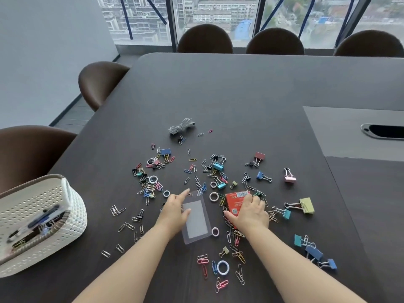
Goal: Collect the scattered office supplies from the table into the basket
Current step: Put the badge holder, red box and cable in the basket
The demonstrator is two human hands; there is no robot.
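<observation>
Paper clips, binder clips and small rings lie scattered over the dark table (pixel 240 95). My left hand (pixel 175 212) rests on the left edge of a clear plastic badge holder (pixel 196 221), fingers spread, index pointing past its top. My right hand (pixel 251 213) lies over a red card box (pixel 235 199), fingers curled around its near end. A white perforated basket (pixel 43 215) stands at the left edge, holding a few items. A coiled white cable (pixel 181 126) lies farther back.
Larger binder clips sit to the right: a yellow one (pixel 307 205), blue ones (pixel 314 252), a pink one (pixel 290 178). Brown chairs (pixel 98 82) ring the table. A grey panel with a cable slot (pixel 382 131) is at the right. Windows stand behind.
</observation>
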